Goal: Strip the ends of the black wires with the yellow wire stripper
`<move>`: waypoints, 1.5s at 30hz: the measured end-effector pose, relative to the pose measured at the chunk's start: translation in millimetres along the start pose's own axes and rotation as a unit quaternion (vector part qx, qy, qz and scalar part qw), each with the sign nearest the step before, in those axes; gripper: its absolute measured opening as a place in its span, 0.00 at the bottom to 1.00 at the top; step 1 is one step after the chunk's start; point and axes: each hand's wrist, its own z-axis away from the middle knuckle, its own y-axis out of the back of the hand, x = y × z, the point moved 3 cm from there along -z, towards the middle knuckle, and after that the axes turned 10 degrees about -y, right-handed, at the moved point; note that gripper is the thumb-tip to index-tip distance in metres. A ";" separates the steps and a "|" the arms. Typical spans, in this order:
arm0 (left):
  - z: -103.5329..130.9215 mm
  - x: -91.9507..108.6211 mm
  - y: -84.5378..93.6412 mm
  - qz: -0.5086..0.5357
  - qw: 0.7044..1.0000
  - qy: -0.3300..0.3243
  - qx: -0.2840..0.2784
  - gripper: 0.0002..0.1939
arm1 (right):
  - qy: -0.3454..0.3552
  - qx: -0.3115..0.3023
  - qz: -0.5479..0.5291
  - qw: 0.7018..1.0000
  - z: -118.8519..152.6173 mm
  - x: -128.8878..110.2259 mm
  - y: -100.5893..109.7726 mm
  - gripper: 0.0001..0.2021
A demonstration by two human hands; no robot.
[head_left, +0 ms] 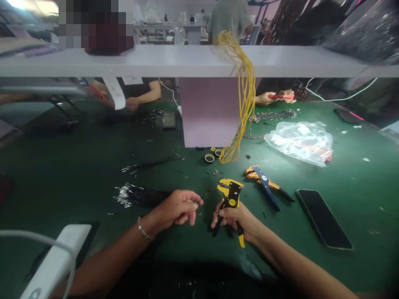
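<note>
My right hand [235, 218] grips a yellow-and-black wire stripper [231, 193], its jaws pointing away from me. Left of the tool is my left hand [183, 207], its fingers curled and the thumb close to the forefinger; anything between them is too small to make out. Partly behind that hand lies a bundle of black wires [146, 196] with bright, silvery ends fanned to the left. A second wire stripper [264, 182], dark blue and orange, rests on the green table [77, 174] to the right of my right hand.
Yellow wires [246, 91] hang over the white shelf [156, 58]. Two tape rolls [209, 158] sit below it. A phone [324, 220] and a clear plastic bag [301, 141] lie at right. A white device [59, 257] stands front left. Co-workers' hands [280, 96] work across the table.
</note>
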 end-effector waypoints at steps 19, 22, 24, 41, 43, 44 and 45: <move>0.6 0.0 -2.5 0.026 1.000 0.008 -0.014 0.15 | 0.006 -0.008 0.060 0.998 3.8 -1.9 -8.8 0.07; 1.6 -0.7 -4.0 0.048 0.998 0.018 -0.029 0.16 | 0.013 0.001 0.079 0.997 6.1 -3.5 -12.0 0.06; 2.4 -1.6 -5.0 0.062 0.997 0.019 -0.039 0.17 | 0.010 0.003 0.080 0.997 7.1 -4.1 -13.6 0.06; 0.7 -7.5 -12.2 0.091 0.990 0.004 -0.108 0.21 | 0.010 0.003 0.098 0.995 9.2 -3.0 -13.9 0.07; -0.2 -9.4 -12.8 0.086 0.990 0.002 -0.113 0.19 | 0.005 -0.001 0.102 0.995 9.6 -2.8 -15.1 0.06; -0.7 -10.3 -12.8 0.084 0.990 0.002 -0.113 0.17 | 0.000 -0.001 0.102 0.995 9.9 -2.6 -15.9 0.06; -1.0 -11.0 -12.7 0.082 0.990 0.002 -0.111 0.16 | -0.006 -0.003 0.101 0.995 10.4 -2.4 -16.8 0.07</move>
